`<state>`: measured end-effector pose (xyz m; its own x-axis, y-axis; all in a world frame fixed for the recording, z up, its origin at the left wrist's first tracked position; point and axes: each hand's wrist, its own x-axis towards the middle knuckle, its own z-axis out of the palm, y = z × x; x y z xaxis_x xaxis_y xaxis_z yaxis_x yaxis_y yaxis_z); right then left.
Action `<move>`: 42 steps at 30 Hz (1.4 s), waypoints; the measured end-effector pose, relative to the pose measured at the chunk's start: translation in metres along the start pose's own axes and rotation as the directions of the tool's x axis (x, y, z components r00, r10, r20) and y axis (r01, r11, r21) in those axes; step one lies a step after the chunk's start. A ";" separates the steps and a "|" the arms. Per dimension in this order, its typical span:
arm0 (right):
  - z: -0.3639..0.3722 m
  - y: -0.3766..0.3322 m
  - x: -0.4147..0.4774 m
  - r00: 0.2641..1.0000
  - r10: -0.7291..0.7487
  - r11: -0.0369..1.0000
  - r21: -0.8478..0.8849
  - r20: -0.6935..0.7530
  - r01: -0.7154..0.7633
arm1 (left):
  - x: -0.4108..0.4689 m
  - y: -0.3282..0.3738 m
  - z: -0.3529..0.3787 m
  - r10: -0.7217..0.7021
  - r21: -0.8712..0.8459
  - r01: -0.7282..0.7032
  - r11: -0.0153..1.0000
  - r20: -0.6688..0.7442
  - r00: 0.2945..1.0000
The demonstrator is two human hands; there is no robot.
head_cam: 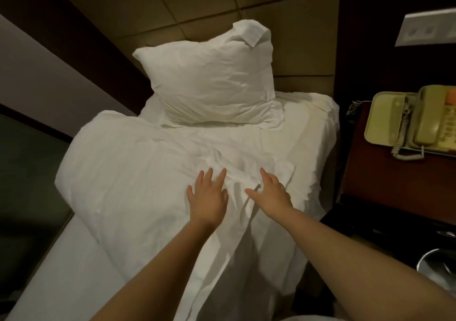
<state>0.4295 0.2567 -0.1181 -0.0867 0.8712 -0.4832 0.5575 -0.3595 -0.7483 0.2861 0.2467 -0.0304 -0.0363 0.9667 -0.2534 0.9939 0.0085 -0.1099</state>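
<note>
Two bare hands lay flat on a rumpled white duvet (138, 177) at the frame's centre. The left hand (208, 198) had fingers spread; the right hand (272, 193), just beside it, pressed with straight fingers. A white pillow (209, 83) stood at 12 o'clock.
</note>
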 end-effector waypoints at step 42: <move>0.079 -0.175 0.132 0.686 -0.178 0.983 0.098 0.705 0.155 | 0.133 -0.138 -0.010 -0.452 0.220 0.401 0.889 0.291 0.843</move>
<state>0.2554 0.4078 -0.0868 -0.7413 0.4260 -0.5187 0.4536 -0.2517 -0.8549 0.1450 0.3767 -0.0388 -0.5106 0.7364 -0.4439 0.8463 0.3392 -0.4107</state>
